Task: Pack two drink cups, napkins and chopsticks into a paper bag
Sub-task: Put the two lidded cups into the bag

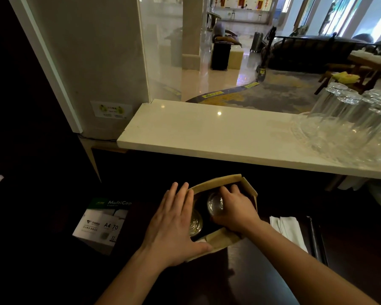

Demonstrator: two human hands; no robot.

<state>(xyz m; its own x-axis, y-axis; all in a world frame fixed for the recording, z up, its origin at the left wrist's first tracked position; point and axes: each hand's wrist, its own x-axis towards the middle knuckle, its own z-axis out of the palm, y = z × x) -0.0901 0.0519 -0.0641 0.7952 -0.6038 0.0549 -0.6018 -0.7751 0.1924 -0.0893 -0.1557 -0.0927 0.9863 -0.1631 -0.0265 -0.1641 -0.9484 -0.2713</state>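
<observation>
An open brown paper bag point(223, 180) stands on the dark counter below me. Inside it are two clear lidded drink cups: one point(195, 223) at the near left, the other point(215, 204) further right. My right hand point(235, 209) reaches into the bag, its fingers curled around the right cup's lid. My left hand point(174, 225) lies flat, fingers apart, against the bag's left side and rim. White napkins point(288, 228) lie on the counter right of the bag. Dark chopsticks point(315, 236) lie just beyond the napkins.
A raised white marble ledge point(207, 133) runs behind the bag, with several upturned glasses point(350, 124) at its right end. A box of A4 copy paper point(101, 221) sits low on the left. A glass pane stands behind the ledge.
</observation>
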